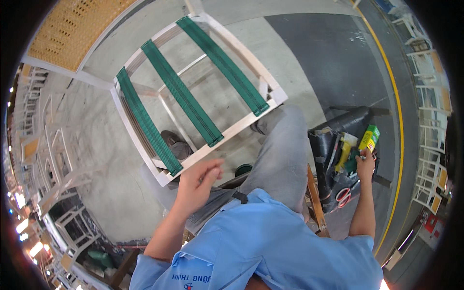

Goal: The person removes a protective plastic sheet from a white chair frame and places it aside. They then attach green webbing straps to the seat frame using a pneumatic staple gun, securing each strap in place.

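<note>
A pale wooden chair frame [232,129] stands before me with three green webbing straps [180,92] stretched over its seat opening. My left hand [199,182] is at the frame's near rail, close to the end of the leftmost strap. Its fingers are curled in, and whatever may be inside them is hidden. To my right, a black padded holder [323,150] contains tools. There my right hand [366,166] is closed beside a yellow-green box [369,138], its fingertips partly hidden. A yellow-handled tool [346,150] and red-handled scissors [343,197] lie near it.
A woven cane panel [72,34] in a white frame rises at the far left of the seat. A wooden bar [315,200] stands beside my right leg. White chair frames line the left [63,164] and right sides [431,108]. A yellow line [394,87] crosses the floor.
</note>
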Demonstrator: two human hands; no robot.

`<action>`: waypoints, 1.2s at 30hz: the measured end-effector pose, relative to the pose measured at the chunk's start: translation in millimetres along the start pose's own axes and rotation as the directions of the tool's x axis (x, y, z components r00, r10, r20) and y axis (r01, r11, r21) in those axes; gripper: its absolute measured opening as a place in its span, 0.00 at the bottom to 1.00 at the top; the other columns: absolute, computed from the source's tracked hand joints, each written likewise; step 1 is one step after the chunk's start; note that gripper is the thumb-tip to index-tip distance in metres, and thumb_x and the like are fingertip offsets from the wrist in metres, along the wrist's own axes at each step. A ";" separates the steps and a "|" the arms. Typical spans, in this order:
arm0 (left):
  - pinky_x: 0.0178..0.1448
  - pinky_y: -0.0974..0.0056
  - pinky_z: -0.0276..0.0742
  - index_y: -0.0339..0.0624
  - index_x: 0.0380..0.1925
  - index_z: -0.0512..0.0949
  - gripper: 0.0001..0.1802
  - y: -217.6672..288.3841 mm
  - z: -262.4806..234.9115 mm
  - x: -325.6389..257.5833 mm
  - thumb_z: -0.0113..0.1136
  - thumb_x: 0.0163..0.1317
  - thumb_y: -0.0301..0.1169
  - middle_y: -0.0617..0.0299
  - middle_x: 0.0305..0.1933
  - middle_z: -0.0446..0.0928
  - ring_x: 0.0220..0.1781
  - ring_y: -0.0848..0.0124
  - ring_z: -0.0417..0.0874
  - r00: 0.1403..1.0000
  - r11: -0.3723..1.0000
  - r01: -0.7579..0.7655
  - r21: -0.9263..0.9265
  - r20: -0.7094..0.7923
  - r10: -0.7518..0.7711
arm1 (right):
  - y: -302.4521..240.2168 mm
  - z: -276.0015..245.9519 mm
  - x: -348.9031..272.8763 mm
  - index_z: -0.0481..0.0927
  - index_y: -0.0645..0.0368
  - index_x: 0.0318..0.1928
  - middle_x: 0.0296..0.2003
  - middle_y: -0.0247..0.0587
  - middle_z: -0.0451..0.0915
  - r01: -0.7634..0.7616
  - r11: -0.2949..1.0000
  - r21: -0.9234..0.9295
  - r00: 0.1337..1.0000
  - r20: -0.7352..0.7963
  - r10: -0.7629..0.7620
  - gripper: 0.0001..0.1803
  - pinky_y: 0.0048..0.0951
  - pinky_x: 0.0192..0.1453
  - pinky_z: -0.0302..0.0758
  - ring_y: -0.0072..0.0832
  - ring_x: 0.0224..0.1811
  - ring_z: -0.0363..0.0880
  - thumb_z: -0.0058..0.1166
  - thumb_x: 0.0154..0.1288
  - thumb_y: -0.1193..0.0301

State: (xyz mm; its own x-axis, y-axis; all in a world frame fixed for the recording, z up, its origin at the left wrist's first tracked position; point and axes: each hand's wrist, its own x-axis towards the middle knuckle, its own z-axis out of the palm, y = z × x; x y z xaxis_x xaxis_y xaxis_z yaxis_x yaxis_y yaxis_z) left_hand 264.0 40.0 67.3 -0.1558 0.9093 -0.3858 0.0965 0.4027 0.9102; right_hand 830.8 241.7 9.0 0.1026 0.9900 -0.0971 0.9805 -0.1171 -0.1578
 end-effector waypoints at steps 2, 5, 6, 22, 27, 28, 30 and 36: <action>0.58 0.66 0.80 0.32 0.63 0.78 0.17 -12.2 -6.4 -17.7 0.54 0.77 0.24 0.57 0.47 0.84 0.51 0.71 0.85 0.996 0.996 0.081 0.022 -0.027 -0.081 | -14.3 6.2 13.7 0.79 0.59 0.46 0.45 0.47 0.82 0.090 0.981 -0.174 0.996 0.027 -0.086 0.16 0.43 0.56 0.78 0.48 0.49 0.83 0.69 0.59 0.76; 0.61 0.64 0.80 0.31 0.59 0.80 0.16 -17.5 -7.4 -32.2 0.56 0.76 0.24 0.55 0.49 0.85 0.52 0.71 0.86 0.971 0.976 0.212 -0.040 -0.100 -0.215 | -75.4 0.9 28.3 0.81 0.60 0.50 0.50 0.52 0.83 0.229 0.970 -0.086 0.969 -0.077 -0.236 0.16 0.48 0.64 0.74 0.53 0.58 0.80 0.67 0.62 0.72; 0.60 0.64 0.80 0.31 0.59 0.80 0.16 -18.1 -5.3 -31.2 0.56 0.76 0.24 0.55 0.49 0.86 0.52 0.71 0.86 0.962 0.970 0.241 -0.033 -0.122 -0.243 | -115.5 -4.4 31.9 0.81 0.61 0.51 0.50 0.51 0.83 0.302 0.952 0.050 0.950 -0.097 -0.296 0.15 0.45 0.63 0.75 0.50 0.56 0.81 0.66 0.64 0.73; 0.46 0.67 0.81 0.33 0.46 0.89 0.13 -36.7 -67.3 53.3 0.60 0.75 0.31 0.58 0.39 0.90 0.39 0.76 0.86 0.890 0.945 0.311 0.098 -0.380 -0.253 | -445.1 87.0 -9.2 0.80 0.67 0.55 0.45 0.48 0.86 -0.786 0.184 0.591 0.462 0.758 -0.461 0.34 0.37 0.46 0.86 0.34 0.42 0.88 0.47 0.81 0.43; 0.55 0.61 0.77 0.38 0.51 0.85 0.17 -4.3 -111.1 132.9 0.67 0.71 0.39 0.57 0.34 0.86 0.39 0.64 0.84 0.728 0.679 -0.013 0.734 -0.459 0.510 | -524.9 113.2 37.9 0.79 0.66 0.53 0.38 0.46 0.83 -0.680 0.132 0.721 0.607 0.655 -0.449 0.34 0.37 0.44 0.83 0.32 0.37 0.84 0.48 0.80 0.42; 0.60 0.57 0.76 0.40 0.53 0.84 0.21 1.0 -122.4 157.1 0.69 0.69 0.43 0.55 0.34 0.85 0.41 0.58 0.85 0.683 0.421 0.001 0.907 -0.308 0.662 | -539.1 118.2 49.3 0.79 0.65 0.56 0.41 0.47 0.83 -0.657 0.146 0.739 0.620 0.640 -0.454 0.33 0.39 0.48 0.82 0.32 0.39 0.84 0.45 0.82 0.43; 0.66 0.49 0.73 0.46 0.56 0.83 0.27 -8.8 -143.2 198.6 0.69 0.65 0.51 0.53 0.34 0.85 0.45 0.53 0.86 0.719 0.200 0.080 0.977 -0.196 0.667 | -562.6 134.7 72.7 0.77 0.65 0.59 0.43 0.48 0.84 -0.628 0.102 0.772 0.605 0.566 -0.560 0.33 0.40 0.50 0.83 0.34 0.42 0.85 0.46 0.81 0.44; 0.69 0.42 0.72 0.48 0.54 0.84 0.28 -14.0 -207.0 282.4 0.67 0.65 0.57 0.52 0.36 0.87 0.46 0.55 0.89 0.802 0.104 0.173 0.979 -0.201 0.563 | -515.5 293.4 104.7 0.72 0.52 0.69 0.57 0.42 0.84 -0.812 0.292 0.506 0.209 0.719 -0.663 0.29 0.48 0.60 0.80 0.36 0.55 0.85 0.57 0.77 0.49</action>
State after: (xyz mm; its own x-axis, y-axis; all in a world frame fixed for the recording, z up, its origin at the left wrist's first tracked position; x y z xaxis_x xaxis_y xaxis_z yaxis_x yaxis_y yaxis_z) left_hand 15.2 269.5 -23.3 -0.2686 0.9347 0.2329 0.9459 0.3016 -0.1197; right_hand 286.9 382.5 -208.1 -0.7490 0.2281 -0.6220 0.1180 -0.8779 -0.4641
